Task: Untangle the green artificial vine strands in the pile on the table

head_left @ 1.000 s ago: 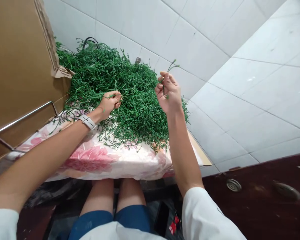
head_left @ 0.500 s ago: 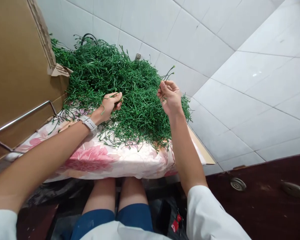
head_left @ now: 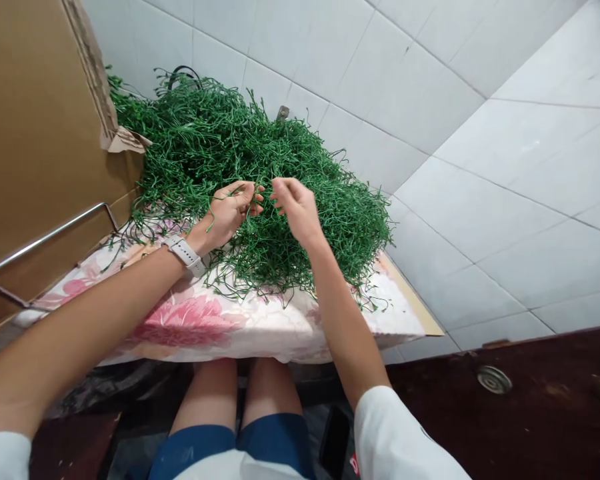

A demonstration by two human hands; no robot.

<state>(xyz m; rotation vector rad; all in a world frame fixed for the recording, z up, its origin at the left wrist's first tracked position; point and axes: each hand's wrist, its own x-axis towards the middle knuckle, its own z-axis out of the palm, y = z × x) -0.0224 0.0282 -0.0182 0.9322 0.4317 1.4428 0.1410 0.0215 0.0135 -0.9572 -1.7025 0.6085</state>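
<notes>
The floral cloth (head_left: pixel 215 320) lay nearest. On it sat the green stem pile (head_left: pixel 260 180). Above the pile, the right hand (head_left: pixel 295 210) had swung in from the pile's right edge — meeting the left hand (head_left: pixel 227 213) — both pinching thin stems.

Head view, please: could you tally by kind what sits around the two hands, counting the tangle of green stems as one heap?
Hands: 2, left hand and right hand, both at the heap
Heap of green stems: 1
Flowered cloth: 1
Wristwatch: 1
Cardboard sheet: 1
Metal bar: 1
Total: 7
</notes>
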